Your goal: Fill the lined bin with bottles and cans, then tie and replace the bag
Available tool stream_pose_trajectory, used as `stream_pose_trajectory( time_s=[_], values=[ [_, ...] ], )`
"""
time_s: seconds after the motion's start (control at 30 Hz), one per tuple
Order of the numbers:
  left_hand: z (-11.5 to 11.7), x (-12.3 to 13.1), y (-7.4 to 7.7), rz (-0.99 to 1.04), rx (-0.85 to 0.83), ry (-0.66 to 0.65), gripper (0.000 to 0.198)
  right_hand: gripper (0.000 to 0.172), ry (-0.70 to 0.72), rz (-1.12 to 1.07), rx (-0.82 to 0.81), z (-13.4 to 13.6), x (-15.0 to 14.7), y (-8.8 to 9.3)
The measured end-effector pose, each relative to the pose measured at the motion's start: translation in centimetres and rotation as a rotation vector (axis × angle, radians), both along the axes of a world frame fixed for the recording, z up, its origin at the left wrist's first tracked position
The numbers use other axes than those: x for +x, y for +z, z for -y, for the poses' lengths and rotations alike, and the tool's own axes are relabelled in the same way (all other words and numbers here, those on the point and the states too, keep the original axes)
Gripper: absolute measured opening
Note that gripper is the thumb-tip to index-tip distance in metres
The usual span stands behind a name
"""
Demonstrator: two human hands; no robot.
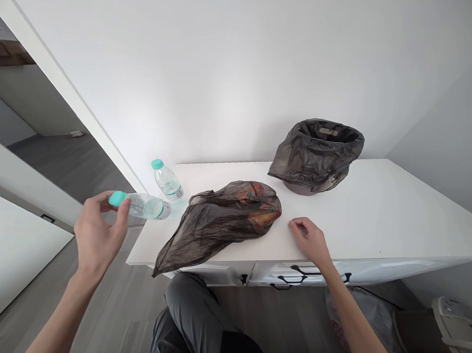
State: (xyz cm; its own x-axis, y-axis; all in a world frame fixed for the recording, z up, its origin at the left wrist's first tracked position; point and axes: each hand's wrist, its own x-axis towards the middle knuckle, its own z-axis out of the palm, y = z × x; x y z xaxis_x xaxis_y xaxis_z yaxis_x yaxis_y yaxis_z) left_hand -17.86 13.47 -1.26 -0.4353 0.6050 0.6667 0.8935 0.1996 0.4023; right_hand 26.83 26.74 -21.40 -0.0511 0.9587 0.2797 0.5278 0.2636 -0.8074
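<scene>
- Bench (398, 207): white and smooth-topped, it is carrying everything listed below; drawers (293, 278) with black handles are showing under its front edge.
- Bin (317, 155): it is standing at the back of the bench, well apart from both of your hands, with a dark liner folding down over its rim.
- Bag (225, 218): thin, dark and see-through, it is lying on its side mid-bench with crumpled contents showing through, and its loose neck is trailing off the front edge.
- Left hand (96, 237): you are pinching the bottle at its cap end, thumb and fingers closing narrowly around it.
- Right hand (310, 239): you are resting it on the bench just right of the bag, fingers loosely curled and holding nothing.
- Bottle (146, 206): clear plastic with a teal cap (117, 198), it is lying sideways in your left hand at the bench's left edge; whether its base is touching the top, you cannot tell from here. It is looking nearly empty, so probably light, thin-walled and easy to dent, and smooth enough to slip. The ribbed cap and neck are giving the firmest hold.
- Second bottle (167, 181): same kind, it is standing just behind the held one, leaning slightly.
</scene>
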Motion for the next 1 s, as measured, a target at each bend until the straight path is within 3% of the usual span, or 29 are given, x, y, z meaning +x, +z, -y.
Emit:
stream_pose_trajectory(
  time_s=[0.23, 0.5, 0.7, 0.83, 0.9, 1.0],
  values=[
    [-3.6, -1.5, -0.8, -0.028, -0.051, -0.038, 0.046, 0.036, -0.003, 0.003, -0.004, 0.0, 0.0, 0.1],
    [-6.0, -2.3, -1.1, 0.177, -0.04, -0.075, 0.045, 0.035, -0.012, 0.007, -0.012, 0.0, -0.1, 0.1],
    [-5.0, -0.9, -1.6, 0.296, 0.0, -0.077, 0.066, 0.036, -0.016, 0.017, -0.006, 0.2, -0.2, 0.3],
    [-3.0, 1.6, -2.5, 0.32, 0.094, -0.086, 0.052, 0.035, -0.013, 0.025, 0.001, 0.2, -0.1, 0.2],
    [-2.0, 2.7, -3.4, 0.341, 0.028, -0.096, 0.045, 0.035, -0.013, 0.032, 0.006, 0.2, -0.1, 0.1],
    [-1.2, 3.6, -4.8, 0.4, -0.241, -0.211, 0.039, 0.035, -0.013, 0.039, 0.004, 0.1, -0.1, -0.1]
  ],
)
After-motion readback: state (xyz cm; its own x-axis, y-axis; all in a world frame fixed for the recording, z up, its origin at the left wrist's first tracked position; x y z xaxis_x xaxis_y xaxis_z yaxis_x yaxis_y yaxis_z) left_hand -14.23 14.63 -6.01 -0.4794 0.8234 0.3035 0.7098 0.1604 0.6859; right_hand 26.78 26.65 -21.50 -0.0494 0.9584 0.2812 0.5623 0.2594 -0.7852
